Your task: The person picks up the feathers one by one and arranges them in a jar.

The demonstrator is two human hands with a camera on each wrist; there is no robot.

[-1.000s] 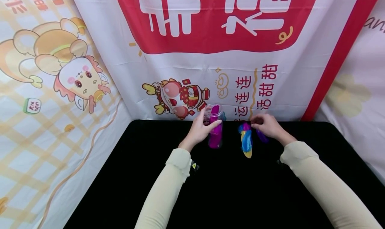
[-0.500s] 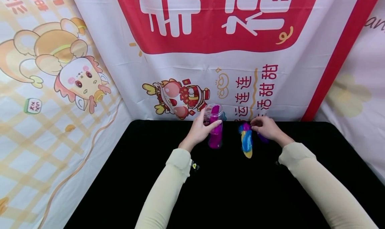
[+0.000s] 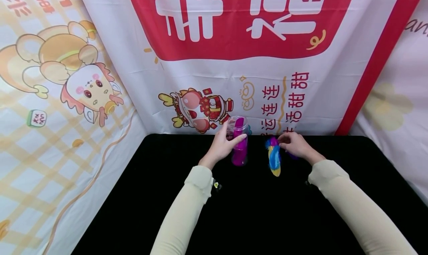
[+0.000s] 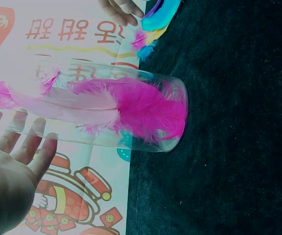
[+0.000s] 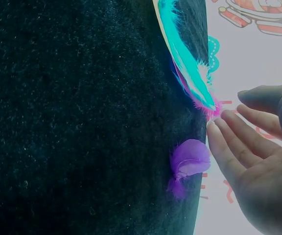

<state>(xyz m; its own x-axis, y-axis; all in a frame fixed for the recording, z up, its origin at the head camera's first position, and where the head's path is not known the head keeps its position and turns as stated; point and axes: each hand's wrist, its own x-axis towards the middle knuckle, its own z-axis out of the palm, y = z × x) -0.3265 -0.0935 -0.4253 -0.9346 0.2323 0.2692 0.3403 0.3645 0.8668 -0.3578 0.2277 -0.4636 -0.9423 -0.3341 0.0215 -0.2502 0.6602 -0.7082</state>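
Observation:
A clear jar (image 3: 239, 155) stands upright on the black table with magenta and pale pink feathers inside. My left hand (image 3: 220, 143) grips its side, thumb across the front. To the right of the jar lies a small pile of feathers (image 3: 275, 159) in blue, yellow and pink. My right hand (image 3: 297, 144) is at the far end of this pile. In the right wrist view its fingertips (image 5: 214, 128) are right by the pink tip, and the thumb is apart from the fingers. A purple feather (image 5: 192, 157) lies on the table beside that hand, mostly hidden behind it in the head view.
Black cloth covers the table (image 3: 234, 218). Right behind its far edge hangs a white and red printed curtain (image 3: 234, 76). Another printed curtain (image 3: 67, 143) hangs along the left side, and a pale one (image 3: 394, 136) along the right.
My right hand has shifted slightly left toward the feather pile, covering more of the purple feather in the head view. The left hand and the jar have stayed in place.

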